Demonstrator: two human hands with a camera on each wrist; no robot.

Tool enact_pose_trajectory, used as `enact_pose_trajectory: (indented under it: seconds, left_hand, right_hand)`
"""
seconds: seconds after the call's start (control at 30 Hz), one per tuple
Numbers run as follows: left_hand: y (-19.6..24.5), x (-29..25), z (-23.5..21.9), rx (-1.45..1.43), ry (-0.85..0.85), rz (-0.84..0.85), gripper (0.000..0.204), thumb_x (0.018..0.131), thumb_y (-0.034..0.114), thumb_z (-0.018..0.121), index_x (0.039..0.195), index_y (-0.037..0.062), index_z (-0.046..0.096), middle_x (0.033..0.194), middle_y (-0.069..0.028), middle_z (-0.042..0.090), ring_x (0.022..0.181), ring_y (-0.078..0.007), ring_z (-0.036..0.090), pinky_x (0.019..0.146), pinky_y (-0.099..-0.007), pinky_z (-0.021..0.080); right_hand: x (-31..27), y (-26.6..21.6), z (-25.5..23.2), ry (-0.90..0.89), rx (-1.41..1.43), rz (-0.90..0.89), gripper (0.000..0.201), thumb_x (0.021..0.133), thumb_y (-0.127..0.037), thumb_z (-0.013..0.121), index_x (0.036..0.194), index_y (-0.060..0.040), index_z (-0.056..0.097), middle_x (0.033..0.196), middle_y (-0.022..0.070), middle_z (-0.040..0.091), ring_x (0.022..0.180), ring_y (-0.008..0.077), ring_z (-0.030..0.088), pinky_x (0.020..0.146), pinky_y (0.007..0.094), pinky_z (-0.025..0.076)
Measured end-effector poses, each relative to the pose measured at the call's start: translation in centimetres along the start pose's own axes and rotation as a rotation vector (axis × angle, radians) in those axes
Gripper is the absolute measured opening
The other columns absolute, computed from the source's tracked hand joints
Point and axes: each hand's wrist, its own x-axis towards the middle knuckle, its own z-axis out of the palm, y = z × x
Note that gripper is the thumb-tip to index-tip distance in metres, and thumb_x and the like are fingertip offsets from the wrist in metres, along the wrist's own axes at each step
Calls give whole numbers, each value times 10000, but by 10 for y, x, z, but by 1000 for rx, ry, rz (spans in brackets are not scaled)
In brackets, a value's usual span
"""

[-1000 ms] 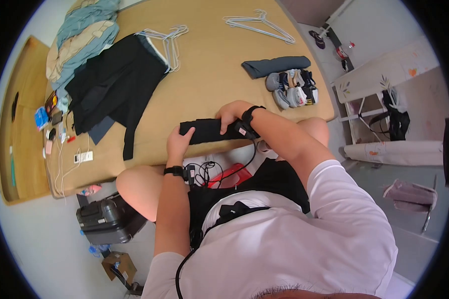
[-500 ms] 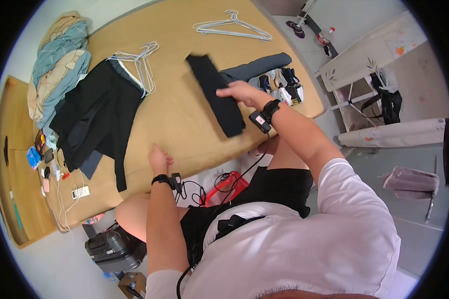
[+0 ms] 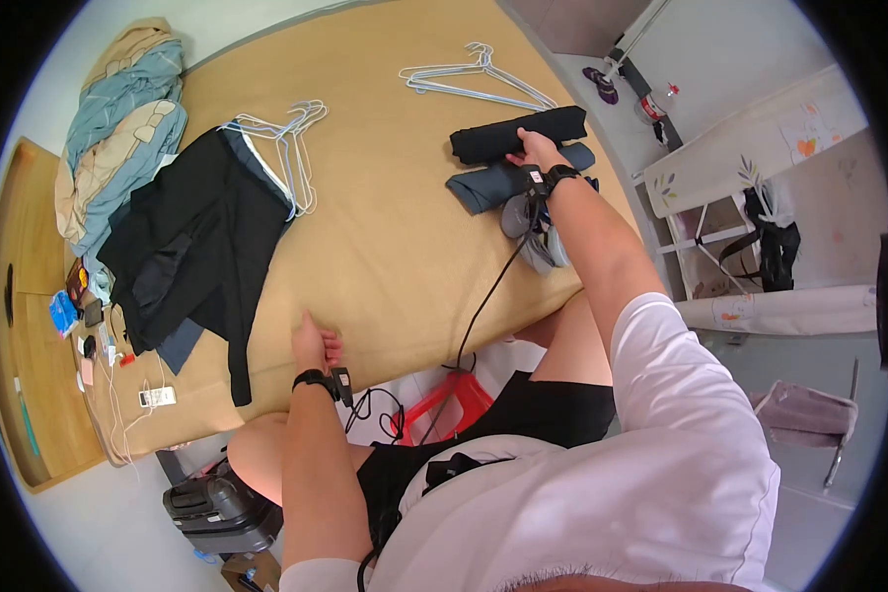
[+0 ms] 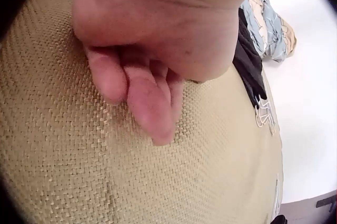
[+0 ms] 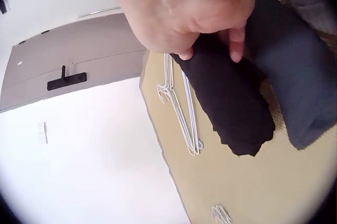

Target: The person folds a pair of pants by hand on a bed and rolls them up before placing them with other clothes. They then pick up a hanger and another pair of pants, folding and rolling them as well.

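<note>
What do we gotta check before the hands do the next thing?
1. Black roll beside grey roll: ok, it lies alongside.
2. Right hand free: not ok, it grips the black roll.
3. Left hand free: ok, it holds nothing.
4. Hangers nearest the black roll not touching it: cannot tell, they look very close.
5. Black clothes rolled up: not ok, they lie spread on the bed.

Left hand (image 4: 152,40) at twelve o'clock, fingers loosely curled over the woven mat (image 4: 63,150); black cloth (image 4: 248,66) at two, blanket (image 4: 271,29) beyond; hangers (image 4: 264,114) at three, wall (image 4: 310,129) past them.
</note>
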Motion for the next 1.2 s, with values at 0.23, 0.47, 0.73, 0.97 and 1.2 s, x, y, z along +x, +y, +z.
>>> enact_pose_trajectory:
  seconds: [0.23, 0.47, 0.73, 0.97, 1.2]
  left_hand:
    - [-5, 3, 1, 14, 20, -10, 816, 1016, 697, 288, 792, -11, 627, 595, -124, 607, 424, -220, 511, 388, -345, 374]
    - [-1, 3, 1, -2, 13, -22, 794, 1021, 671, 291, 788, -8, 629, 605, -133, 609, 436, -226, 521, 391, -350, 381]
    - [5, -6, 0, -27, 31, -52, 682, 998, 580, 353, 786, -8, 624, 658, -152, 649, 473, -238, 551, 432, -386, 431]
    - [13, -17, 2, -35, 25, -55, 695, 992, 557, 351, 795, -35, 656, 697, -185, 699, 513, -255, 617, 479, -407, 470]
    - [14, -18, 0, -25, 0, -38, 718, 998, 572, 327, 813, -35, 662, 727, -188, 717, 533, -271, 648, 496, -409, 486]
  right_hand:
    - [89, 27, -11, 122, -201, 133, 282, 1044, -192, 577, 1266, -18, 567, 1223, 194, 662, 875, 371, 711, 715, 474, 617]
    - [51, -1, -18, 356, -1293, -400, 326, 925, -180, 596, 1237, -85, 613, 1243, 185, 703, 1110, 393, 688, 939, 470, 545]
    - [-41, -9, 34, 48, -1708, -706, 422, 1021, -362, 425, 1363, -252, 646, 1425, 88, 616, 1379, 306, 519, 1101, 670, 355]
    - [-36, 1, 28, 29, -1919, -701, 457, 1056, -460, 375, 1352, -245, 649, 1426, 94, 615, 1329, 345, 566, 1064, 716, 377]
    - [-82, 21, 54, 181, -1663, -1260, 343, 1019, -352, 505, 1212, -150, 702, 1166, 168, 716, 1108, 388, 670, 968, 552, 510]
